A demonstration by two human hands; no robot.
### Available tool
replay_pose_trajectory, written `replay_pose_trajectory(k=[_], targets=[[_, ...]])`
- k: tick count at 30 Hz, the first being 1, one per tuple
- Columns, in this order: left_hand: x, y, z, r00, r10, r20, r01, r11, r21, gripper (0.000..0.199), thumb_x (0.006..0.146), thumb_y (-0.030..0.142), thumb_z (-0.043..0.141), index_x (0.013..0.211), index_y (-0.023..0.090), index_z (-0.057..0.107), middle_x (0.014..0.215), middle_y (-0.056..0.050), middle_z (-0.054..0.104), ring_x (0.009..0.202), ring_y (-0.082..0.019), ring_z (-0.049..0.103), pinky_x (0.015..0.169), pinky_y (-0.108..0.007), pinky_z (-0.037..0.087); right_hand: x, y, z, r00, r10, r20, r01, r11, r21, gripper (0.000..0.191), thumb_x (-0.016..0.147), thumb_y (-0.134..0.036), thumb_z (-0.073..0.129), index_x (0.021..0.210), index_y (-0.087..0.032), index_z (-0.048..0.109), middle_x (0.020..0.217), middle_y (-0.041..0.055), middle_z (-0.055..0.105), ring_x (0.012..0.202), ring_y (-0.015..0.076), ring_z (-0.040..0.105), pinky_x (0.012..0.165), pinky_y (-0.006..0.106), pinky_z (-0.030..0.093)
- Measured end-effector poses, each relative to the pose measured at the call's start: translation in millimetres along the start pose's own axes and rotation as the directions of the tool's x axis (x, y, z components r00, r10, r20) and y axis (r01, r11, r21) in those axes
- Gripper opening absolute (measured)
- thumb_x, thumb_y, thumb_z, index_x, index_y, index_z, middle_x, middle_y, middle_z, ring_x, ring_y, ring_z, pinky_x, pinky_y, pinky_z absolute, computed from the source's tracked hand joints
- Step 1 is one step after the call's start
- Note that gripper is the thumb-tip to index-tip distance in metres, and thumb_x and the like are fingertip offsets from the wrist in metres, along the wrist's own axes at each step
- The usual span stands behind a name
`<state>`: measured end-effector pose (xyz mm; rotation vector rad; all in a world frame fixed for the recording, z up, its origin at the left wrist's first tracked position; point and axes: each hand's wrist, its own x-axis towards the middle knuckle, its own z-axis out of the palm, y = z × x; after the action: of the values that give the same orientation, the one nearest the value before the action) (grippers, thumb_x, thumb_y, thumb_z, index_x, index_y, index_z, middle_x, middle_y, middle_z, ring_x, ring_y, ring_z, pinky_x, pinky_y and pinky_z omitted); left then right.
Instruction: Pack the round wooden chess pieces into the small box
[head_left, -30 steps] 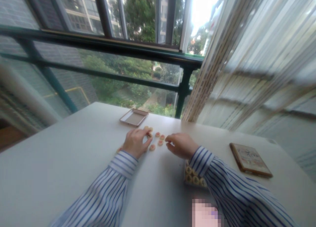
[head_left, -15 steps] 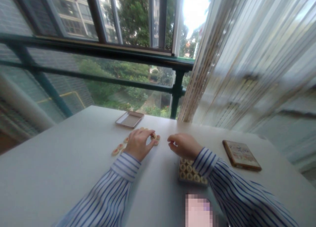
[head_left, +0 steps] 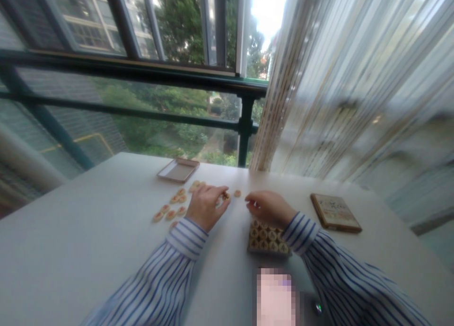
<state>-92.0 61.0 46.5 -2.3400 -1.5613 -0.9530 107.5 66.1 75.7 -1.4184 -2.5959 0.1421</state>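
Note:
My left hand (head_left: 207,205) pinches a round Chinese chess piece (head_left: 226,196) between thumb and forefinger, just above the white table (head_left: 117,264). Left of it and partly behind it lie several flat, red-marked pieces (head_left: 171,214); one loose piece (head_left: 237,193) lies between my hands. My right hand (head_left: 269,207) is closed, fingertips pinched together; whatever they may hold is hidden. Below its wrist stands a box (head_left: 269,256) packed with rows of pieces, partly covered by the hand and sleeve.
A shallow open tray or lid (head_left: 179,170) lies near the table's far edge. To the right rests a flat, wood-edged case (head_left: 335,212). A pixelated, phone-like object (head_left: 275,297) is at the near edge. Beyond the table are a green railing (head_left: 244,127) and a string curtain (head_left: 354,103).
My view has turned slightly right. My left hand has shifted right and uncovers more of the loose pieces. Both hands keep their pinching shape.

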Motion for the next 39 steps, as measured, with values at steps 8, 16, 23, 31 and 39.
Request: replay_pose_trajectory(k=[8, 16, 23, 31, 39], targets=[[-2, 14, 11.2, 1.0, 0.023, 0.02, -0.022, 0.998, -0.06, 0.027, 0.075, 0.029, 0.052, 0.1, 0.02, 0.058, 0.086, -0.004, 0.065, 0.085, -0.021, 0.054, 0.083, -0.037, 0.036, -15, 16, 0, 0.999, 0.037, -0.033, -0.035, 0.998, 0.056, 0.026, 0.08, -0.03, 0.044, 0.099, -0.022, 0.061, 0.085, 0.0022, 0.066, 0.076, 0.0135, 0.058, 0.068, 0.024, 0.039], [-2, 27, 21.0, 0.997, 0.051, 0.05, -0.047, 0.997, -0.068, 0.027, 0.077, 0.03, 0.051, 0.101, 0.02, 0.058, 0.087, -0.005, 0.065, 0.085, -0.021, 0.055, 0.087, -0.04, 0.035, -25, 26, 0, 0.996, 0.071, -0.061, -0.063, 0.991, 0.118, 0.027, 0.081, -0.03, 0.044, 0.099, -0.021, 0.061, 0.083, 0.0026, 0.066, 0.075, 0.0129, 0.058, 0.069, 0.023, 0.039], [-3, 36, 27.7, 0.997, 0.074, 0.014, -0.072, 0.992, -0.106, 0.028, 0.075, 0.028, 0.053, 0.101, 0.02, 0.058, 0.09, -0.006, 0.066, 0.084, -0.02, 0.056, 0.084, -0.04, 0.037, -30, 31, 1, 0.992, 0.097, -0.086, -0.081, 0.982, 0.171, 0.027, 0.081, -0.03, 0.044, 0.098, -0.02, 0.062, 0.083, 0.0029, 0.067, 0.076, 0.0128, 0.059, 0.071, 0.023, 0.041], [-5, 45, 38.6, 0.997, 0.075, 0.017, -0.071, 0.987, -0.141, 0.028, 0.075, 0.029, 0.054, 0.101, 0.02, 0.057, 0.091, -0.007, 0.065, 0.087, -0.022, 0.056, 0.084, -0.041, 0.037, -34, 35, 3, 0.985, 0.127, -0.121, -0.098, 0.97, 0.223, 0.026, 0.081, -0.03, 0.045, 0.097, -0.02, 0.062, 0.082, 0.0024, 0.067, 0.075, 0.0129, 0.06, 0.072, 0.024, 0.042], [-8, 52, 50.9, 0.998, 0.064, 0.0, -0.062, 0.971, -0.233, 0.029, 0.074, 0.025, 0.055, 0.102, 0.018, 0.056, 0.091, -0.007, 0.065, 0.088, -0.022, 0.057, 0.082, -0.039, 0.042, -37, 40, 4, 0.975, 0.158, -0.157, -0.109, 0.953, 0.284, 0.026, 0.08, -0.03, 0.045, 0.097, -0.019, 0.062, 0.081, 0.0024, 0.067, 0.074, 0.0134, 0.06, 0.072, 0.024, 0.042]])
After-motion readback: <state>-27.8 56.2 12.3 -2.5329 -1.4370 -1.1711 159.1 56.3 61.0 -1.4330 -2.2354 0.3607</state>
